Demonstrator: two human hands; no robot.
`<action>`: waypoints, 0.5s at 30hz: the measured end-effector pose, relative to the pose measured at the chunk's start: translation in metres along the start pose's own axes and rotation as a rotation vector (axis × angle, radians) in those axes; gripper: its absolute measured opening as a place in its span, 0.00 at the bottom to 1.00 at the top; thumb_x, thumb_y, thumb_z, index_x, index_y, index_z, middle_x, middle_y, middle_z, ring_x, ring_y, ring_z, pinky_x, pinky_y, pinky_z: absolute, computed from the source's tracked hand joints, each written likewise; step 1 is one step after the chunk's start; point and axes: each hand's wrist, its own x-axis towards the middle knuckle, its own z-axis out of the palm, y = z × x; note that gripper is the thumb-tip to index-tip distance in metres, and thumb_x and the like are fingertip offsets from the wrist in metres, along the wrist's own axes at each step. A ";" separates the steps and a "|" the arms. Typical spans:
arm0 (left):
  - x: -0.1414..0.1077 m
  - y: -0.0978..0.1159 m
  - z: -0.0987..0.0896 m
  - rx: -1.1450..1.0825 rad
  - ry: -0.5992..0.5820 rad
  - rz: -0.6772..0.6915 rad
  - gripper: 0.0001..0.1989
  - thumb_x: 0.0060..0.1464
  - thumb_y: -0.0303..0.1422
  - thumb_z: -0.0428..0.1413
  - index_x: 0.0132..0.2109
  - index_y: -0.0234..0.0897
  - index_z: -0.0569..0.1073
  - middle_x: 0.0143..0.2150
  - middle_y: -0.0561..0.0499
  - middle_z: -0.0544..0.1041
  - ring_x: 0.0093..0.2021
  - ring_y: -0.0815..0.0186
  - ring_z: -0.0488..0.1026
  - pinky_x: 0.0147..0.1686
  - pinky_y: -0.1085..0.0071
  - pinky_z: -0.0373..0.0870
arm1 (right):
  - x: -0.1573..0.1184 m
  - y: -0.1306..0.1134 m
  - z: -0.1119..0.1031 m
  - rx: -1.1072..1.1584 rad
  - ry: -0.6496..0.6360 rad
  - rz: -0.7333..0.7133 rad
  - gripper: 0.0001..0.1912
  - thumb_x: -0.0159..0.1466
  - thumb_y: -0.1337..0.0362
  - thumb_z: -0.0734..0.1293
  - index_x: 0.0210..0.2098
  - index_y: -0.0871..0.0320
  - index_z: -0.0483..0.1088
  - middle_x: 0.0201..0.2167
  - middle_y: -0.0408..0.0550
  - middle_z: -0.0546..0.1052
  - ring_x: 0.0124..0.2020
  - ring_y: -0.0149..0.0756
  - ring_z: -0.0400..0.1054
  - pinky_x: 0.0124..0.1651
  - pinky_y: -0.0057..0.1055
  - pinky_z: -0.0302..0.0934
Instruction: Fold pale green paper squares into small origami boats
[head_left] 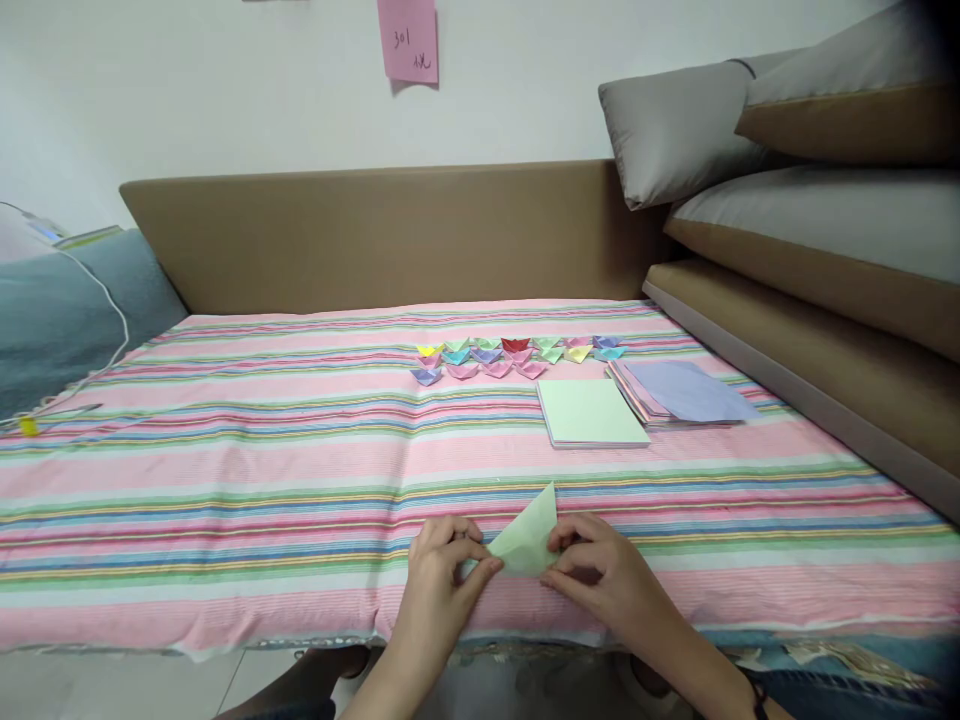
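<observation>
paper [527, 540] folded; left hand [442, 570], right hand [604, 570] pinching

lt green paper [531, 538], folded approx triangular, held btwn l hand [444, 568] & r hand [604, 567], tip pointing away.

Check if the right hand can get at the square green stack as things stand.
Likely yes: only bare cloth shows between the right hand and the square green stack. That hand is at the folded sheet, though, so it would probably need to let go first.
</observation>
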 end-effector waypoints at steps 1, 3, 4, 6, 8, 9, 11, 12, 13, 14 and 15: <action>0.000 -0.001 0.000 0.014 0.021 -0.017 0.07 0.50 0.35 0.57 0.27 0.40 0.76 0.38 0.49 0.73 0.40 0.59 0.67 0.40 0.61 0.62 | 0.000 0.000 0.002 0.009 0.010 0.012 0.11 0.56 0.66 0.69 0.18 0.57 0.70 0.32 0.47 0.71 0.37 0.38 0.65 0.38 0.32 0.59; -0.001 -0.004 0.000 0.051 0.064 -0.039 0.08 0.50 0.35 0.57 0.26 0.39 0.75 0.38 0.48 0.72 0.40 0.59 0.67 0.39 0.61 0.62 | 0.001 0.000 0.005 0.028 0.053 0.042 0.12 0.56 0.66 0.68 0.17 0.57 0.69 0.31 0.47 0.71 0.36 0.38 0.65 0.38 0.32 0.59; -0.002 -0.004 0.001 0.074 0.084 -0.042 0.09 0.51 0.36 0.56 0.25 0.39 0.74 0.38 0.48 0.72 0.40 0.59 0.66 0.39 0.61 0.61 | 0.002 0.000 0.007 0.035 0.080 0.059 0.13 0.56 0.66 0.68 0.16 0.57 0.68 0.30 0.47 0.71 0.36 0.38 0.66 0.38 0.32 0.59; -0.003 -0.005 0.003 0.122 0.122 -0.037 0.10 0.52 0.36 0.55 0.25 0.38 0.73 0.38 0.48 0.71 0.40 0.59 0.66 0.38 0.62 0.61 | 0.002 0.000 0.010 0.042 0.131 0.094 0.13 0.55 0.68 0.67 0.15 0.57 0.66 0.29 0.47 0.71 0.35 0.38 0.66 0.38 0.32 0.59; -0.003 -0.005 0.006 0.169 0.145 -0.017 0.10 0.53 0.35 0.54 0.25 0.38 0.72 0.38 0.48 0.71 0.39 0.60 0.66 0.37 0.63 0.60 | 0.003 0.000 0.013 0.038 0.161 0.118 0.13 0.55 0.69 0.67 0.16 0.57 0.64 0.28 0.46 0.71 0.34 0.38 0.66 0.37 0.33 0.59; -0.003 -0.004 0.008 0.190 0.150 -0.006 0.10 0.53 0.35 0.53 0.26 0.37 0.71 0.37 0.49 0.71 0.38 0.60 0.66 0.36 0.63 0.60 | 0.003 0.000 0.014 0.035 0.168 0.124 0.13 0.54 0.69 0.67 0.16 0.57 0.64 0.28 0.46 0.71 0.34 0.38 0.66 0.37 0.33 0.59; -0.004 -0.003 0.010 0.236 0.157 0.014 0.10 0.54 0.34 0.53 0.26 0.37 0.70 0.37 0.49 0.70 0.37 0.61 0.65 0.35 0.64 0.59 | 0.004 0.000 0.016 0.030 0.169 0.131 0.13 0.54 0.69 0.66 0.16 0.57 0.63 0.27 0.46 0.71 0.34 0.38 0.66 0.37 0.32 0.59; -0.004 -0.003 0.011 0.263 0.159 0.020 0.10 0.54 0.34 0.52 0.26 0.36 0.69 0.36 0.49 0.70 0.37 0.61 0.65 0.34 0.64 0.58 | 0.005 0.000 0.016 0.028 0.167 0.136 0.13 0.54 0.70 0.66 0.15 0.57 0.62 0.27 0.46 0.70 0.33 0.38 0.66 0.37 0.32 0.58; -0.004 -0.002 0.012 0.292 0.163 0.026 0.10 0.55 0.34 0.52 0.27 0.36 0.69 0.36 0.49 0.70 0.36 0.61 0.65 0.34 0.64 0.58 | 0.006 0.000 0.016 0.025 0.166 0.141 0.13 0.54 0.70 0.66 0.15 0.57 0.62 0.27 0.46 0.70 0.33 0.38 0.66 0.36 0.32 0.58; -0.004 -0.001 0.013 0.323 0.168 0.032 0.10 0.55 0.34 0.51 0.27 0.36 0.68 0.36 0.48 0.70 0.36 0.61 0.65 0.34 0.64 0.58 | 0.006 -0.001 0.016 0.021 0.166 0.146 0.13 0.53 0.70 0.66 0.15 0.57 0.61 0.26 0.46 0.70 0.32 0.38 0.66 0.36 0.32 0.58; -0.004 -0.001 0.013 0.353 0.173 0.040 0.10 0.55 0.33 0.51 0.28 0.36 0.68 0.35 0.48 0.70 0.36 0.62 0.65 0.34 0.64 0.58 | 0.007 -0.001 0.016 0.015 0.166 0.151 0.14 0.53 0.70 0.66 0.14 0.58 0.61 0.26 0.46 0.70 0.32 0.38 0.66 0.36 0.33 0.58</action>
